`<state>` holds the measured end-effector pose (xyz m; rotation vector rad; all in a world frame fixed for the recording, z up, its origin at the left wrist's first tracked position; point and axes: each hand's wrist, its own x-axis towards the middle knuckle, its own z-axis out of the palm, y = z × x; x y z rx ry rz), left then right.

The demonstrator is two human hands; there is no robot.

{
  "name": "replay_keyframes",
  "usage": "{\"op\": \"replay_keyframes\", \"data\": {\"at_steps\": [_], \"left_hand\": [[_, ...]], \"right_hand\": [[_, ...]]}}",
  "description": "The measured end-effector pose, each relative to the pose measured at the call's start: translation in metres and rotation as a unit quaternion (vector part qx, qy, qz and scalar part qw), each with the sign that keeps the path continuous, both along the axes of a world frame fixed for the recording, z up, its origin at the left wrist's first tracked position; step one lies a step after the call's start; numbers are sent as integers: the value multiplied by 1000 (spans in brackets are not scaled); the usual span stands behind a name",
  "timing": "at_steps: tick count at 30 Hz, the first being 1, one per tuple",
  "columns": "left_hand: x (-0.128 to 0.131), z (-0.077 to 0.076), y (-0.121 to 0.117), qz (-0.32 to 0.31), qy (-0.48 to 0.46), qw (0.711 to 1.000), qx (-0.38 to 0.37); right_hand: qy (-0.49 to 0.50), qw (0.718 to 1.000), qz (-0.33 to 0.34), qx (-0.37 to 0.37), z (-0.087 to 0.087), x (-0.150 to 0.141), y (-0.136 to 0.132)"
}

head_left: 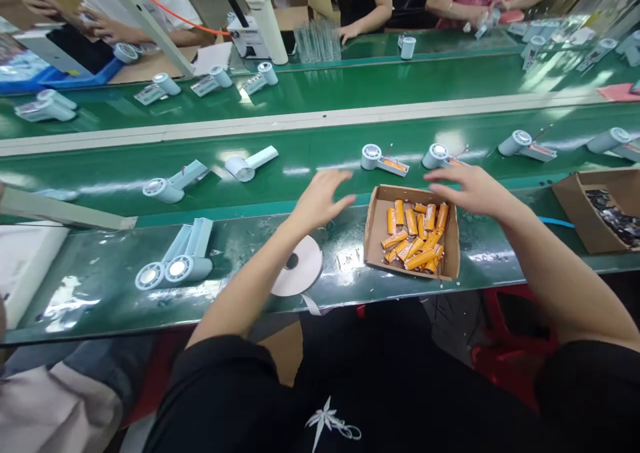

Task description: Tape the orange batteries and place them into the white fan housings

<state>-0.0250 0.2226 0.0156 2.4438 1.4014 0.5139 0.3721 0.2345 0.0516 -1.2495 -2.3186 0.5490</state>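
My left hand [324, 198] hovers over the near edge of the green belt, thumb and fingers apart, holding nothing. My right hand [467, 187] reaches over the back right corner of a cardboard box [371, 243], its fingers stretched out and apart. Orange wrapped battery cells [411, 223] with thin leads lie in that box. Just beyond my right fingers is a light-blue handheld fan body [436, 155], its handle partly hidden by the hand; I cannot tell whether they touch. Another fan body [371, 157] with an orange cell in its open handle lies between my hands.
A roll of white tape [300, 266] lies below my left forearm. Two fan bodies [187, 268] rest on the bench at left. More fan bodies [164, 189] sit along the belt. A box of dark small parts [613, 209] stands at right. Several people work across the line.
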Motion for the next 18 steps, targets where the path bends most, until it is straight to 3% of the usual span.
{"op": "replay_keyframes", "data": {"at_steps": [2, 3, 5, 6, 9, 11, 14, 16, 18], "left_hand": [[-68, -15, -77, -42, 50, 996, -57], [-99, -23, -112, -23, 79, 994, -65], [-142, -36, -164, 24, 113, 991, -67], [-152, -41, -181, 33, 116, 991, -60], [-133, -40, -194, 17, 102, 994, -31], [-97, -26, -186, 9, 80, 997, -2], [-45, 1, -173, 28, 49, 997, 61], [-27, 12, -173, 29, 54, 995, 83], [-22, 12, -179, 38, 78, 993, 82]], "right_hand": [[66, 997, -27, -20, -10, 37, -64], [91, 994, -48, -28, -15, 49, -94], [133, 987, -86, -42, -24, 58, -143], [154, 982, -98, -45, -27, 53, -160], [200, 975, -92, -45, -27, 11, -186], [199, 976, -46, -76, -22, -32, -189], [181, 966, 31, -184, -17, -89, -187], [179, 956, 37, -229, -18, -110, -188], [200, 949, 15, -242, -24, -116, -192]]}}
